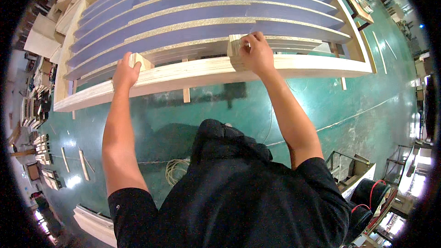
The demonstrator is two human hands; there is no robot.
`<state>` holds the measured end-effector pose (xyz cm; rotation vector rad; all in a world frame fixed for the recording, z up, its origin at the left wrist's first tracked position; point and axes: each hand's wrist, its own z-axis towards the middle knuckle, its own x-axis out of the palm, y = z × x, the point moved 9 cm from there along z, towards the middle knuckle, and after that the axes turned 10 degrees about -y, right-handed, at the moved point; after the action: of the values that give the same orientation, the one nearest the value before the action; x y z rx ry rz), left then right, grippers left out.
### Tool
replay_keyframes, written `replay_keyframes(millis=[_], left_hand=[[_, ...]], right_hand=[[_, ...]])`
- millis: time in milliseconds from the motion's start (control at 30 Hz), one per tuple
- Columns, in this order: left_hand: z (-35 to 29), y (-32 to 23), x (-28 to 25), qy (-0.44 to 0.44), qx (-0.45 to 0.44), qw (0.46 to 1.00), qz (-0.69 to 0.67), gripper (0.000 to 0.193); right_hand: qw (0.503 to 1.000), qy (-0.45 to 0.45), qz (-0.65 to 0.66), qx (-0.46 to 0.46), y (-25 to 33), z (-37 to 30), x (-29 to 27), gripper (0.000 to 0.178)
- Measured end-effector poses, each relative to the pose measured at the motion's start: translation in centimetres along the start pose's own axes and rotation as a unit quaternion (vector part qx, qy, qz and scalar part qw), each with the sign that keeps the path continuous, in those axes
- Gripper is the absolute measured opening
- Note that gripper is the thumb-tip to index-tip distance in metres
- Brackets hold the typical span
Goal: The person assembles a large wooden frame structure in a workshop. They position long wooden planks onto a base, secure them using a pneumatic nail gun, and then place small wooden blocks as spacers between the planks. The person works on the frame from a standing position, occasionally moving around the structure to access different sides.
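Observation:
A large pale wooden frame lies before me, its near rail running across the view. Inside it stand several long boards on edge, with bluish faces and speckled chipboard edges. At the left part of the rail, my left hand is closed round a small wooden block, thumb on its near side. My right hand grips another wooden block further right, with its fingers curled over the top. Both blocks sit just behind the near rail, against its inner side; their lower parts are hidden.
A wooden leg shows below the rail. On the green floor are a coiled hose or cable and loose wood strips. Stacked timber stands at left, dark cylindrical containers at lower right, a workbench at far right.

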<state>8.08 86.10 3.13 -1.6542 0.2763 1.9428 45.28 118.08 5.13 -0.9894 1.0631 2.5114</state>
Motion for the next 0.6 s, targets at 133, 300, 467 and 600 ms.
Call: replay_keyframes(millis=[133,300,467,600], left_hand=[[0.3,0.0,0.4,0.003,0.003,1.0,0.012,0.063],[0.3,-0.1,0.3,-0.004,0.002,1.0,0.007,0.065],[0.5,0.4,0.7,-0.009,0.005,1.0,0.014,0.067],[0.4,0.3,0.7,-0.002,0.001,1.0,0.005,0.065]], right_hand=[[1.0,-0.013,-0.004,-0.002,0.3,0.1,-0.4,0.015],[1.0,-0.012,0.011,0.002,-0.9,0.1,0.1,0.016],[0.999,-0.034,0.019,-0.008,0.1,0.0,-0.6,0.015],[0.999,-0.038,0.039,0.001,-0.1,0.1,-0.7,0.012]])
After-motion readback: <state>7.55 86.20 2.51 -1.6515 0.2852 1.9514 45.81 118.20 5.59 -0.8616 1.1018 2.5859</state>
